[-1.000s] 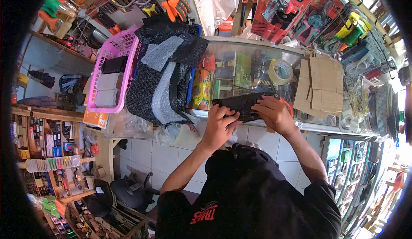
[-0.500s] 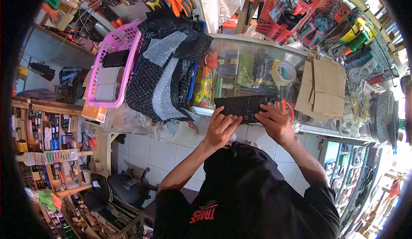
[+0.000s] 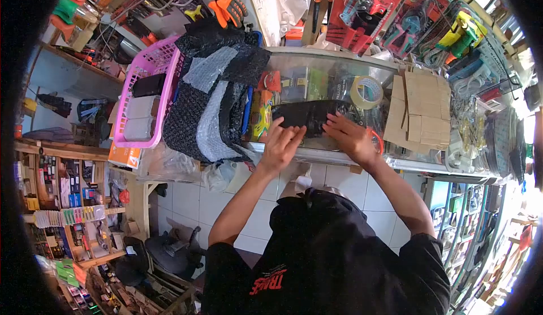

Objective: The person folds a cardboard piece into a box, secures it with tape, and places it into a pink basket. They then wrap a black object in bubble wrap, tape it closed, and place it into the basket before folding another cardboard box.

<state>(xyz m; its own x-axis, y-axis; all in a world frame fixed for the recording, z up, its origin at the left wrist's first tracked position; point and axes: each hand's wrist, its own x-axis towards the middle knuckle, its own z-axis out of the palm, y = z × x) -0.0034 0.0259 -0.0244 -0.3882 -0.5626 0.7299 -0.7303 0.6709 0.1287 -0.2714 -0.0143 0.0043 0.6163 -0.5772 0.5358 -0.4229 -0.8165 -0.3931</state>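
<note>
A flat black wrapped package (image 3: 302, 114) lies on the glass counter in front of me, its surface looking like black plastic. My left hand (image 3: 281, 146) is at its near left edge, thumb and fingers spread apart. Across its right end rests my right hand (image 3: 352, 137), fingers stretched out flat. Just beside the right hand are the orange-red handles of scissors (image 3: 374, 139), their blades not clearly visible. A roll of tape (image 3: 366, 93) lies behind the package on the right.
Black bubble wrap (image 3: 189, 114) is piled on the left next to a pink basket (image 3: 154, 142) with boxes inside. Flattened cardboard (image 3: 421, 111) lies on the right. The glass counter (image 3: 317, 152) has a metal front edge. Packaged tools (image 3: 365, 15) hang at the back.
The package has moved away from me and a little left, farther onto the counter. Both hands moved with it; their fingers are now straighter and lie flatter.
</note>
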